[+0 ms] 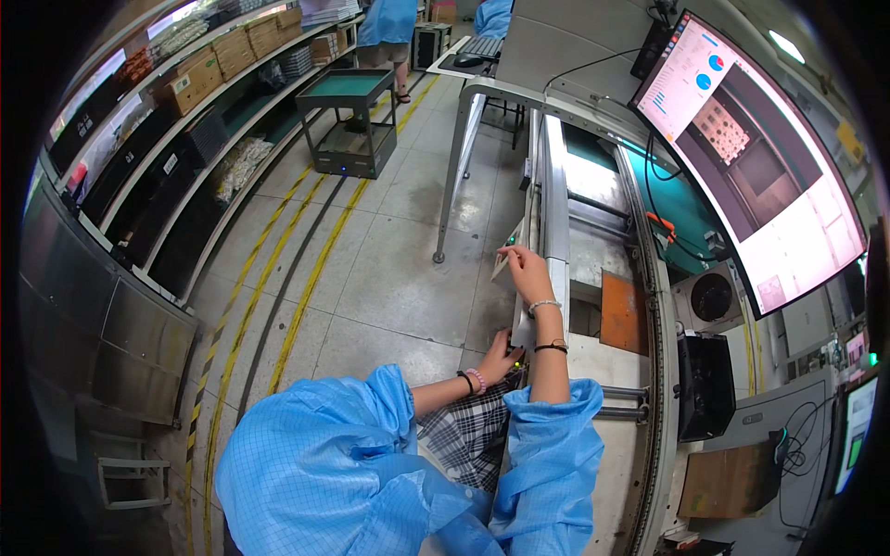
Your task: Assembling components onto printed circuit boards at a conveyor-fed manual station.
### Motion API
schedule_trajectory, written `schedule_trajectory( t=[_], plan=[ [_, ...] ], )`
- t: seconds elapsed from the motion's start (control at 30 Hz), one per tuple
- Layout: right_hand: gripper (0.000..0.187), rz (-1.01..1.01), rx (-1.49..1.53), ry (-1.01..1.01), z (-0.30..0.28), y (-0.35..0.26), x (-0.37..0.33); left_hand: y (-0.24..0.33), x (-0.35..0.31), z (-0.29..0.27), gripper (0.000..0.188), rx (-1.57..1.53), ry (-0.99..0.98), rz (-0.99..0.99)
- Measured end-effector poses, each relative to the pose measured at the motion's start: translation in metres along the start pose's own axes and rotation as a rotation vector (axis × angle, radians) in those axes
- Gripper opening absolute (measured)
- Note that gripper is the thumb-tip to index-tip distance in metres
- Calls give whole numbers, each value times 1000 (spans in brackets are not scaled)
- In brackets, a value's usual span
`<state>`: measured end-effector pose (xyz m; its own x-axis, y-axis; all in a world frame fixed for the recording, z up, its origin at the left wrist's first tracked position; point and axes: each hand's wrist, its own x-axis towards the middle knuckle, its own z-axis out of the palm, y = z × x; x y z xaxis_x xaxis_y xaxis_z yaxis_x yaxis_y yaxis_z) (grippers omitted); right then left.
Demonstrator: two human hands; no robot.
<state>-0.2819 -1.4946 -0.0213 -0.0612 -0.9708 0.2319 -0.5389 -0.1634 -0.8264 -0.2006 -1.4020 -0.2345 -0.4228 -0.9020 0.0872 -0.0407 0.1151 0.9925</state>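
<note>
My right hand (528, 275) is over the side of a long metal conveyor rail (554, 195), its fingers bent and closed together. The tips are at a small pale panel (503, 269) with a green light, on the rail's outer side; what they pinch, if anything, is too small to make out. Nearer to me, my left hand (498, 360) is against the same side of the rail, beside a lit yellow-green indicator (517, 365). Its thumb and forefinger are apart, and the other fingers are partly hidden. Bracelets circle both wrists.
An orange plate (624, 312) lies within the conveyor frame. A curved monitor (751, 157) stands at the right, above a black bin (706, 387). Loaded shelves (199, 120) line the left side, and a dark cart (348, 125) stands by yellow floor lines. A person in blue (387, 23) is farther back.
</note>
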Motion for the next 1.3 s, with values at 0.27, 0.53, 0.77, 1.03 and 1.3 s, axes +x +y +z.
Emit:
schedule_trajectory(
  t=[0.27, 0.53, 0.77, 1.03, 1.3],
  plan=[
    [24, 3, -10, -5, 0, -4, 0, 0, 1, -2, 61, 12, 0, -1],
    [24, 2, -17, -5, -1, -4, -3, 8, -3, -3, 60, 8, -9, -26],
    [24, 38, -31, -60, 6, -6, 0, 10, -5, -10, 59, 12, -4, -28],
    [21, 28, -78, -30, 3, 7, 8, 18, 0, -5, 59, -49, 22, 3],
    [22, -124, -14, 57, 6, 28, 5, 29, -5, 0, 60, 3, 33, 93]
  ],
)
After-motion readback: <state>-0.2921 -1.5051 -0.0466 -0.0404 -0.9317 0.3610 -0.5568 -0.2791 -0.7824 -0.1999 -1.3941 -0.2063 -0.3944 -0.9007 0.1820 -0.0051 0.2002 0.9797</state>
